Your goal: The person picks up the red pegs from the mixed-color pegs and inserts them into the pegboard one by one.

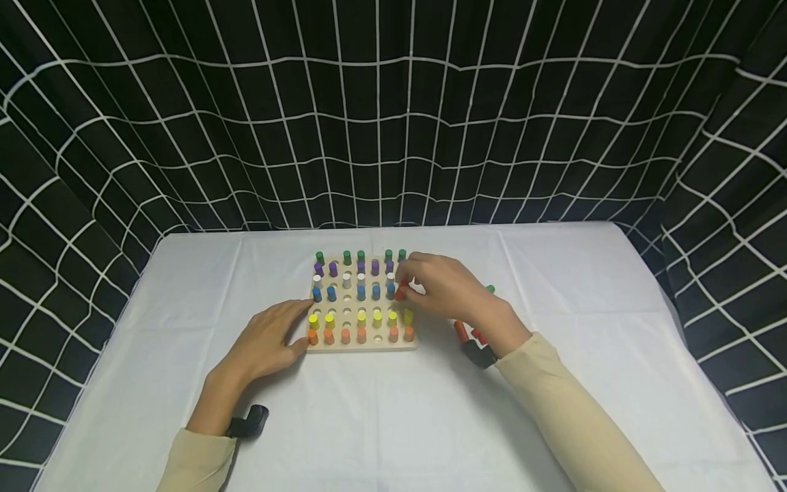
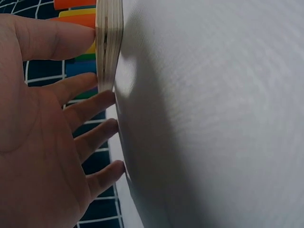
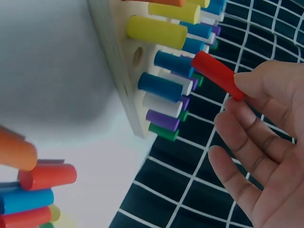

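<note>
A pale wooden pegboard (image 1: 363, 348) lies on the white cloth, with rows of green, purple, white, blue, yellow and orange pegs standing in it. Some holes show without pegs, among them several between the blue and yellow rows. My right hand (image 1: 447, 285) pinches a red peg (image 3: 216, 73) between thumb and fingertips, tilted above the board's right side. In the right wrist view the peg is clear of the holes, near the blue pegs (image 3: 161, 86). My left hand (image 1: 266, 342) rests at the board's left edge, its fingers fairly straight, thumb by the front orange peg (image 1: 312, 337).
Loose pegs lie on the cloth right of the board, partly hidden by my right forearm: an orange peg (image 1: 461, 331), red pegs (image 1: 479, 335) and a green peg (image 1: 490, 289). A blue peg (image 3: 26, 202) shows there too. Black curtains with white grid lines (image 1: 381, 137) surround the table.
</note>
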A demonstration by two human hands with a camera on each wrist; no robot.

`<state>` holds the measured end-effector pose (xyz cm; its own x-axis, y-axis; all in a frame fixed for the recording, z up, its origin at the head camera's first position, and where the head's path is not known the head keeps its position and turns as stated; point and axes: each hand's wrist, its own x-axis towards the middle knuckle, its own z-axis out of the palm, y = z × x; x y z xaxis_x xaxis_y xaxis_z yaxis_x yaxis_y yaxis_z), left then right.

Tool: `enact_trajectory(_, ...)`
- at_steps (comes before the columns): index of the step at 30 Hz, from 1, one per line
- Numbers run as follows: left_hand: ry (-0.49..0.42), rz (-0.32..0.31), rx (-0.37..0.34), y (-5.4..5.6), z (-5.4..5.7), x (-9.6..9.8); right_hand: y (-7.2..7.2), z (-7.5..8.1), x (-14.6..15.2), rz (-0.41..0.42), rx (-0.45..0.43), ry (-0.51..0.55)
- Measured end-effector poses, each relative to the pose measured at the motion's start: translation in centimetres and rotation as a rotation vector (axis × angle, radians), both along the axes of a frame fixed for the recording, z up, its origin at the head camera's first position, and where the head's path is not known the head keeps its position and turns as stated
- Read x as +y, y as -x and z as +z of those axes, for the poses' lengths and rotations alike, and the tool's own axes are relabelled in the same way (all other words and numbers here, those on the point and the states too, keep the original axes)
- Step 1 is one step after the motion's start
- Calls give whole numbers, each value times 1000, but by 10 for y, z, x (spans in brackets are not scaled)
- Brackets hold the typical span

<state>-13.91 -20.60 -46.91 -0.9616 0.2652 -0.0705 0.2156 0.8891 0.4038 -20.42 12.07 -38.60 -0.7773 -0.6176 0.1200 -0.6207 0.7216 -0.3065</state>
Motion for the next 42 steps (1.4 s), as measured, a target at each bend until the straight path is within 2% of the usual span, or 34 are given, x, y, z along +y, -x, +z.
enact_trajectory(19,1,12,0,2,2,4,8,2,-32,80,23,-14)
enact_trajectory(29,8,14,12,2,1,4,9,-1,-44,85,19,-31)
enact_trajectory(36,-5,-7,12,2,1,6,8,-3,-50,87,3,-66)
enact_trajectory(42,3,-10,13,3,1,6,7,-2,-55,122,17,-64)
